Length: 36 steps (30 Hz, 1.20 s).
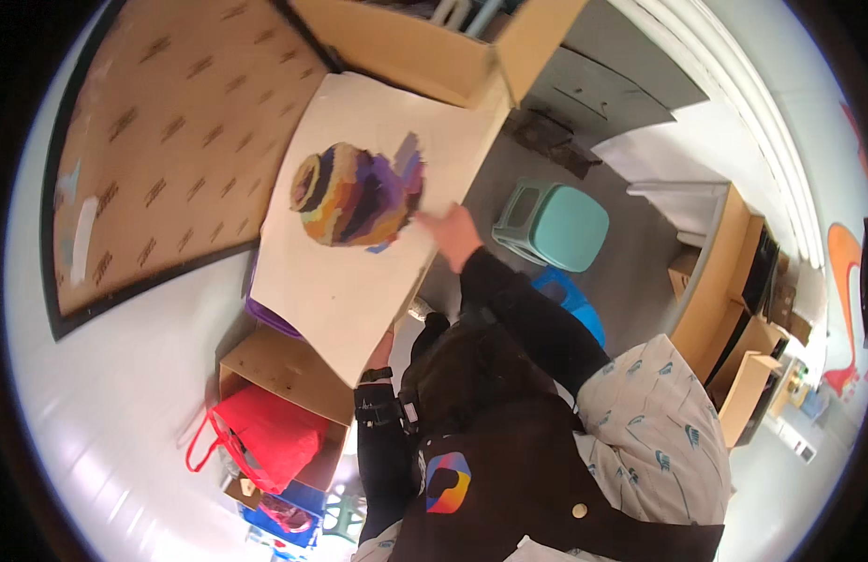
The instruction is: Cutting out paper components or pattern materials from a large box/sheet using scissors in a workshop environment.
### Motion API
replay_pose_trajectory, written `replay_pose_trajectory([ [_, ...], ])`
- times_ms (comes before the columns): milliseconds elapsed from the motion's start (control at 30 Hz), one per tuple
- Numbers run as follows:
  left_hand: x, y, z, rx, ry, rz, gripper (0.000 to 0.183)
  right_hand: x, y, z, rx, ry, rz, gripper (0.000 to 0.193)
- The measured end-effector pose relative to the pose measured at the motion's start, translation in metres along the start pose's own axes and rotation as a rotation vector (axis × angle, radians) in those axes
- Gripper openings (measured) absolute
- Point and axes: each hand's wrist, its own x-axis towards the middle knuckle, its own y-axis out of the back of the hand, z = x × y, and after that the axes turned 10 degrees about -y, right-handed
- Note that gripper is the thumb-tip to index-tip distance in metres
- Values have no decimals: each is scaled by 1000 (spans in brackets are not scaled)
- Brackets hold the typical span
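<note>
Painted sheet (307, 281): paper or card by look, matt. Open box (396, 51): matt brown cardboard. Stool (571, 227): smooth plastic, slight sheen. Red bag (270, 436): creased, cloth-like. Dark apron (518, 459): matt cloth. Framed panel (185, 140): brown face, cardboard-like.

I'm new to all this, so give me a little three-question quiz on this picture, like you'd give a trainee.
1. Multiple choice: what colour is the stool? A) red B) pale blue-green C) black
2. Short answer: which hand is closer to the painted pot?
3. True or false: the pot is painted in one single colour.

Key: 1. B; 2. the right hand; 3. false, it shows patches of several colours, including orange and purple.
</note>
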Motion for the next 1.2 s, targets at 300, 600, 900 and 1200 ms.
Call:
replay_pose_trajectory([
  [300,40,-201,23,899,-244,-232,54,-103,-104,-158,-167,475,-205,63],
  [600,69,-265,62,1351,-578,-52,47,110,-71,-48,-1134,617,217,22],
  [900,66,-272,68,1287,-587,-16,42,179,-73,-45,-1641,539,-79,21],
  [1200,62,-261,79,1212,-623,-74,44,140,-85,-164,-1886,532,182,27],
])
